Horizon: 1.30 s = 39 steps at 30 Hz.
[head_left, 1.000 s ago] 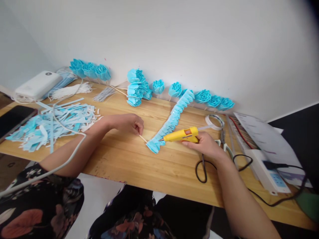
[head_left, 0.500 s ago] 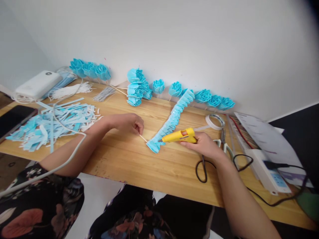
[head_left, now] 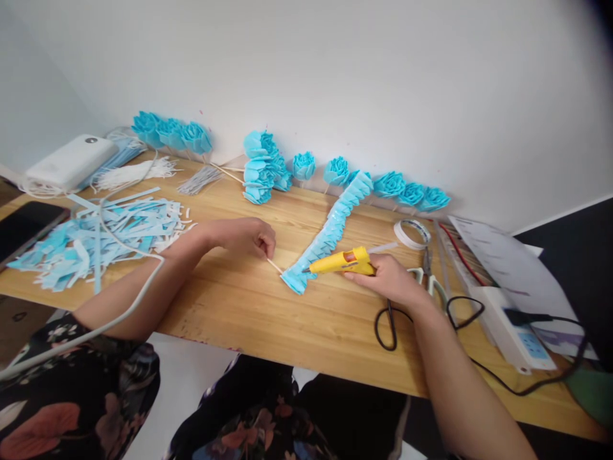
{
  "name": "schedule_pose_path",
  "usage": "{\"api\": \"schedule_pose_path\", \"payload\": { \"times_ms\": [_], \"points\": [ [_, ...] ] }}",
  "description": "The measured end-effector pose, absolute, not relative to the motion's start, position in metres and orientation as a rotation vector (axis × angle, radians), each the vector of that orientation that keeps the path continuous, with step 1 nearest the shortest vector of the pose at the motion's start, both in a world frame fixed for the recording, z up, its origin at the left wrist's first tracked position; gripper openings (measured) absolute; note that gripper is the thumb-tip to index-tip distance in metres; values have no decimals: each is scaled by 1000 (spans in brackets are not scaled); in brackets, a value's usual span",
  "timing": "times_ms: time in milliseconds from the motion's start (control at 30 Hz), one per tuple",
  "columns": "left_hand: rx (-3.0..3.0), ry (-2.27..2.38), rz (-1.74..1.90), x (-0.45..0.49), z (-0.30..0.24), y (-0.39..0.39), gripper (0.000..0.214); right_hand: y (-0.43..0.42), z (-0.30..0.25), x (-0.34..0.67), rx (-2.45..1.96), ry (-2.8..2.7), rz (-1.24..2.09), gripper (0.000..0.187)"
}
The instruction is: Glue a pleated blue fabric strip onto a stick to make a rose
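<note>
Head view, glue gun [head_left: 340,262] gripped, stick [head_left: 275,266] pinched

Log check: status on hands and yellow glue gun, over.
Left hand pinches thin wooden stick. Right hand grips yellow plastic glue gun, nozzle on pleated light-blue strip. Nothing obstructing.

Out of sight
The right hand [head_left: 390,281] hides the glue gun [head_left: 338,262] grip; the phone [head_left: 23,223] at the left edge of the desk [head_left: 268,313] is cropped.

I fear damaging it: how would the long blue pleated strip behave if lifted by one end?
Probably floppy: the pleated strip is a long, thin band lying bent on the table. Likely light, being thin layered pieces. It should not roll, since it lies flat.
</note>
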<state>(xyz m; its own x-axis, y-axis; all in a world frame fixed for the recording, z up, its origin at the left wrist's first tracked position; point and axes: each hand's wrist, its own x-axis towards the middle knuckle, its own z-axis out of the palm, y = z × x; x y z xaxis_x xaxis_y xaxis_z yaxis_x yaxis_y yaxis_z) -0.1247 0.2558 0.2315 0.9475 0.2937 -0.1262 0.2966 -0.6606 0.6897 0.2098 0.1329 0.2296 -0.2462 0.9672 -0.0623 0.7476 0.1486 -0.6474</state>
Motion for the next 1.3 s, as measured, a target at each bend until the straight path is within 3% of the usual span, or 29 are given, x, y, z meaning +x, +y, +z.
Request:
{"api": "schedule_pose_path", "payload": {
  "times_ms": [667, 900, 1300],
  "points": [
    [2345, 420, 2, -125, 232, 255, 11, 132, 229, 214, -1621, -2005, 816, 33],
    [2329, 418, -1, -125, 231, 256, 11, 132, 234, 207, -1643, -2079, 830, 26],
    [2335, 416, 4, -125, 231, 256, 11, 134, 233, 230, -1752, -2055, 597, 33]
  ]
}}
